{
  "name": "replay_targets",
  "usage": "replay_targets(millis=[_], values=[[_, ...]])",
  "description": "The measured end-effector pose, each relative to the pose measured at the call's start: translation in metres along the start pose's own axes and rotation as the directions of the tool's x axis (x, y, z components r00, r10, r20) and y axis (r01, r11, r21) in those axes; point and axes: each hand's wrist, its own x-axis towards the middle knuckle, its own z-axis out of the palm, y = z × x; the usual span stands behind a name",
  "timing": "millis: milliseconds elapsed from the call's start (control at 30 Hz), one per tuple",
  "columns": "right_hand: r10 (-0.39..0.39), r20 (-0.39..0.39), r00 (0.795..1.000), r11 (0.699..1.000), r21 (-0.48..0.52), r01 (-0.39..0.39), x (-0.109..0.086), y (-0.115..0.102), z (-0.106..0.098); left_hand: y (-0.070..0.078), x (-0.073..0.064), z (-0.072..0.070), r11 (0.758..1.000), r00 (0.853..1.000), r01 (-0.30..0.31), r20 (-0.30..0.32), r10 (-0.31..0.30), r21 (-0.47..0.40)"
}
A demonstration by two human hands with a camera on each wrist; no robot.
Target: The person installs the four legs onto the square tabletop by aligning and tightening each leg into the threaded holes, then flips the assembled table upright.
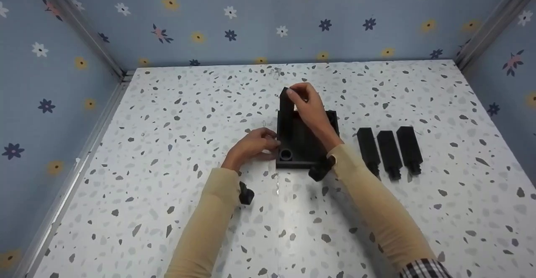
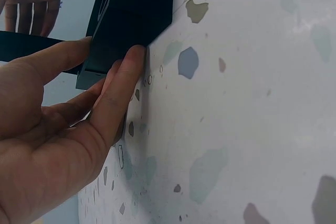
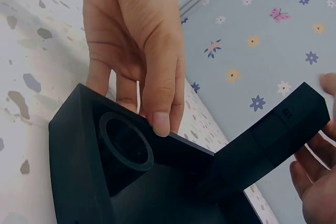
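A black square base (image 1: 298, 165) with raised walls lies on the table, a round socket (image 3: 126, 140) in its near left corner. At its far left corner a black block-shaped leg (image 1: 286, 114) stands up from the base. My right hand (image 1: 312, 110) grips this leg near its top, with fingers bent around the end in the right wrist view. My left hand (image 1: 254, 145) holds the base's left wall, thumb on the rim and fingers along the outer side. The leg's lower end is hidden inside the base.
To the right of the base lie three more black legs (image 1: 390, 152) side by side, their threaded ends toward me. Flowered blue walls (image 1: 251, 22) enclose the speckled white table (image 1: 188, 114) at the back and sides.
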Motion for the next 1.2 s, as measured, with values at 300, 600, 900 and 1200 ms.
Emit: replay_targets(millis=[300, 600, 900, 1200], values=[[-0.006, 0.016, 1.000, 0.996, 0.086, 0.005, 0.004, -0.007, -0.006, 0.001, -0.001, 0.002, 1.000, 1.000, -0.012, 0.007, 0.012, -0.017], [0.037, 0.183, 0.982, 0.991, 0.117, -0.059, 0.010, -0.015, -0.009, 0.002, -0.001, 0.002, 0.999, 1.000, -0.009, 0.012, 0.010, -0.043], [0.044, 0.184, 0.982, 0.993, 0.103, -0.064, 0.009, -0.014, -0.007, 0.000, -0.001, 0.000, 1.000, 1.000, -0.003, 0.000, 0.003, -0.020], [-0.009, 0.149, 0.989, 0.997, 0.073, -0.002, 0.007, -0.010, -0.005, -0.001, 0.000, 0.000, 0.999, 1.000, -0.009, 0.011, 0.010, -0.038]])
